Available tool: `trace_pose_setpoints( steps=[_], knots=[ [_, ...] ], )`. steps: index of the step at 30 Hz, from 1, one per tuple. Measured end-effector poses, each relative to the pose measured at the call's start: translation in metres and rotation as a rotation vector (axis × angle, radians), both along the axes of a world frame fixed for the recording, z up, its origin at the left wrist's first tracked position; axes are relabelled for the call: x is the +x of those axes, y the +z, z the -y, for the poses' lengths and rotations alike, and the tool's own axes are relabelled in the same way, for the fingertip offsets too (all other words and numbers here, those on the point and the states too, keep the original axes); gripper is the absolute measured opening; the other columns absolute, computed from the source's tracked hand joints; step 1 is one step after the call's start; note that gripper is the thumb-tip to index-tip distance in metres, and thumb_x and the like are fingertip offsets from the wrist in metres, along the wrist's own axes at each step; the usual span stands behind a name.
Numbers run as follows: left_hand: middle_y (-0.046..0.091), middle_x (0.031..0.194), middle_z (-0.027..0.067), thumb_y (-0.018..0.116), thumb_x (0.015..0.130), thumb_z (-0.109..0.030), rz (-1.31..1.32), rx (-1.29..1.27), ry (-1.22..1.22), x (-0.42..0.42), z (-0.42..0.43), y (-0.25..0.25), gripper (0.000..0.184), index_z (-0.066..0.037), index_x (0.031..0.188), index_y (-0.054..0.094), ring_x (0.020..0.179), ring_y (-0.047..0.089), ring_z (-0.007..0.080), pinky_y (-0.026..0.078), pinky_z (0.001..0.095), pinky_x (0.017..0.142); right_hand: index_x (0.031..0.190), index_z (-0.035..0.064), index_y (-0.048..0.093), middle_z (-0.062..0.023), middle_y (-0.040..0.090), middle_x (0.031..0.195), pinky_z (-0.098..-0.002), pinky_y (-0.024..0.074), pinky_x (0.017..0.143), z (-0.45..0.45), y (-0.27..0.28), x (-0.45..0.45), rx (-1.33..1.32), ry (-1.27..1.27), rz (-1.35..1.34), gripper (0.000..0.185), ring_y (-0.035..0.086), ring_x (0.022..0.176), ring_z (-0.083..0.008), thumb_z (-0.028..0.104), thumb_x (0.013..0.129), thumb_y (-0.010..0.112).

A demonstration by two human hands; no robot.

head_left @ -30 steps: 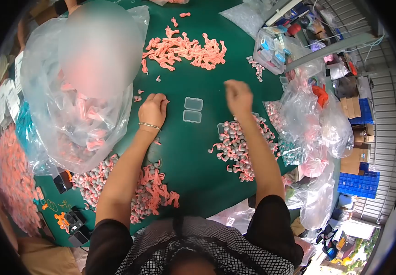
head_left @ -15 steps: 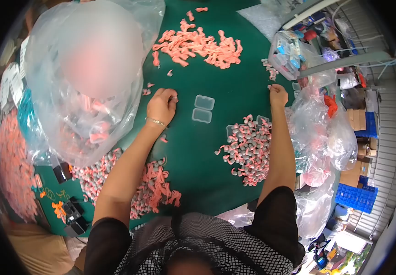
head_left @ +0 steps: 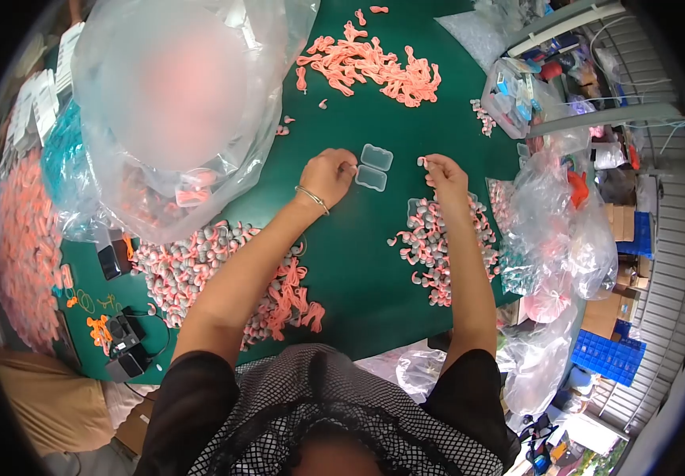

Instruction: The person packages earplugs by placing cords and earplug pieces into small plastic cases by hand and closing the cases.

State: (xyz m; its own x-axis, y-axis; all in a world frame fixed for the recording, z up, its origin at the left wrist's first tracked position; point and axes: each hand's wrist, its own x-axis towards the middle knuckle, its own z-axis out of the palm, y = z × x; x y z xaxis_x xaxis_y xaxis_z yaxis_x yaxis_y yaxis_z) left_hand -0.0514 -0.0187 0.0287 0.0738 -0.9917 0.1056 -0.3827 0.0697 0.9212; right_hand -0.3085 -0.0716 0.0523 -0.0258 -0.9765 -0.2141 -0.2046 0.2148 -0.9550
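An open clear plastic case (head_left: 372,178), its two halves laid flat, sits on the green table between my hands. My left hand (head_left: 329,176) is closed in a pinch just left of the case; what its fingertips hold, if anything, is too small to make out. To the right of the case, my right hand (head_left: 448,176) pinches a small curved pink piece (head_left: 422,161) between thumb and finger. Below that hand and partly hidden by the forearm lies a pile of small pink-and-grey pieces (head_left: 429,258).
Bundled pink cords (head_left: 370,67) lie at the back of the green table (head_left: 342,262). A large clear plastic bag (head_left: 176,103) stands at left, above another pink-and-grey pile (head_left: 180,270). Plastic bags (head_left: 548,230) crowd the right edge. A person in tan clothing (head_left: 49,401) is at lower left.
My right hand has moved left from the table's right side toward the case, with the pink piece at its fingertips. My left hand has moved right, close beside the case. The whole view has shifted slightly.
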Motion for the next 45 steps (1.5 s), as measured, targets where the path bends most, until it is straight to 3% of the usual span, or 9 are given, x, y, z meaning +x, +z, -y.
trace_pose_setpoints(
  steps=[4, 6, 8, 12, 14, 18, 28, 36, 45],
  knots=[
    [0.065, 0.083, 0.0116, 0.067, 0.080, -0.008, 0.016, 0.009, -0.023, -0.001, -0.002, -0.002, 0.008, -0.008, 0.089, 0.068, 0.069, 0.064, 0.0282, 0.051, 0.0383, 0.066, 0.097, 0.0036, 0.069, -0.0023, 0.070, 0.091, -0.0250, 0.0495, 0.063, 0.015, -0.016, 0.006, -0.128, 0.034, -0.242, 0.010, 0.059, 0.070, -0.0080, 0.008, 0.088, 0.066],
    [0.063, 0.080, 0.0091, 0.070, 0.081, -0.008, 0.033, -0.092, -0.020, -0.001, -0.002, -0.005, 0.009, -0.006, 0.090, 0.068, 0.059, 0.058, 0.0185, 0.048, 0.0319, 0.058, 0.094, 0.0031, 0.069, -0.0023, 0.070, 0.089, -0.0258, 0.0495, 0.063, 0.018, -0.022, 0.005, -0.194, 0.054, -0.357, 0.009, 0.059, 0.069, -0.0083, 0.008, 0.087, 0.067],
    [0.063, 0.080, 0.0090, 0.071, 0.081, -0.008, 0.026, -0.070, -0.019, -0.001, -0.003, -0.006, 0.009, -0.006, 0.090, 0.068, 0.060, 0.058, 0.0186, 0.048, 0.0321, 0.058, 0.093, 0.0032, 0.069, -0.0027, 0.069, 0.084, -0.0270, 0.0489, 0.063, 0.021, -0.022, 0.006, -0.320, 0.166, -0.817, 0.010, 0.059, 0.068, -0.0104, 0.007, 0.084, 0.069],
    [0.063, 0.081, 0.0089, 0.072, 0.081, -0.010, -0.006, -0.042, -0.031, -0.003, -0.002, -0.003, 0.010, -0.007, 0.090, 0.069, 0.060, 0.058, 0.0188, 0.048, 0.0316, 0.058, 0.090, 0.0045, 0.068, -0.0051, 0.068, 0.081, -0.0297, 0.0497, 0.064, 0.007, 0.000, 0.023, -0.459, 0.140, -0.809, 0.009, 0.062, 0.068, -0.0159, 0.006, 0.081, 0.069],
    [0.064, 0.081, 0.0087, 0.072, 0.080, -0.010, 0.000, -0.009, -0.036, -0.005, -0.004, 0.002, 0.011, -0.008, 0.090, 0.069, 0.062, 0.059, 0.0204, 0.049, 0.0325, 0.060, 0.087, 0.0058, 0.068, -0.0070, 0.067, 0.080, -0.0332, 0.0503, 0.065, -0.013, 0.012, 0.044, -0.279, 0.182, -0.373, 0.009, 0.063, 0.070, -0.0214, 0.004, 0.079, 0.069],
    [0.064, 0.083, 0.0079, 0.072, 0.078, -0.011, 0.122, -0.149, -0.037, -0.011, -0.002, -0.001, 0.012, -0.009, 0.089, 0.069, 0.076, 0.063, 0.0259, 0.051, 0.0370, 0.068, 0.083, 0.0088, 0.067, -0.0039, 0.066, 0.080, -0.0345, 0.0474, 0.066, -0.036, 0.003, 0.067, -0.662, 0.364, -0.530, 0.010, 0.062, 0.071, -0.0221, 0.005, 0.075, 0.072],
    [0.061, 0.086, 0.0069, 0.072, 0.077, -0.017, 0.346, -0.164, -0.086, -0.012, -0.008, -0.002, 0.016, -0.010, 0.090, 0.068, 0.086, 0.062, 0.0285, 0.048, 0.0412, 0.077, 0.086, 0.0107, 0.068, -0.0011, 0.064, 0.085, -0.0411, 0.0364, 0.087, -0.047, 0.004, 0.078, -0.898, 0.470, -0.896, 0.008, 0.059, 0.086, -0.0217, 0.008, 0.079, 0.070],
    [0.063, 0.102, 0.0076, 0.074, 0.076, -0.023, 0.476, -0.069, -0.279, -0.004, -0.003, 0.001, 0.051, -0.012, 0.122, 0.058, 0.096, 0.062, 0.0296, 0.046, 0.0415, 0.080, 0.086, 0.0087, 0.067, -0.0032, 0.063, 0.084, -0.0403, 0.0375, 0.085, -0.054, 0.011, 0.082, -0.919, 0.496, -0.899, 0.009, 0.060, 0.085, -0.0225, 0.005, 0.079, 0.069],
    [0.060, 0.099, 0.0063, 0.078, 0.071, -0.024, 0.508, -0.176, -0.238, 0.021, -0.006, 0.008, 0.047, -0.014, 0.114, 0.062, 0.094, 0.058, 0.0275, 0.043, 0.0410, 0.079, 0.093, 0.0107, 0.066, -0.0058, 0.065, 0.085, -0.0436, 0.0428, 0.076, 0.005, 0.011, 0.079, -0.816, 0.353, -0.756, 0.011, 0.061, 0.082, -0.0256, 0.008, 0.082, 0.064]
  ],
)
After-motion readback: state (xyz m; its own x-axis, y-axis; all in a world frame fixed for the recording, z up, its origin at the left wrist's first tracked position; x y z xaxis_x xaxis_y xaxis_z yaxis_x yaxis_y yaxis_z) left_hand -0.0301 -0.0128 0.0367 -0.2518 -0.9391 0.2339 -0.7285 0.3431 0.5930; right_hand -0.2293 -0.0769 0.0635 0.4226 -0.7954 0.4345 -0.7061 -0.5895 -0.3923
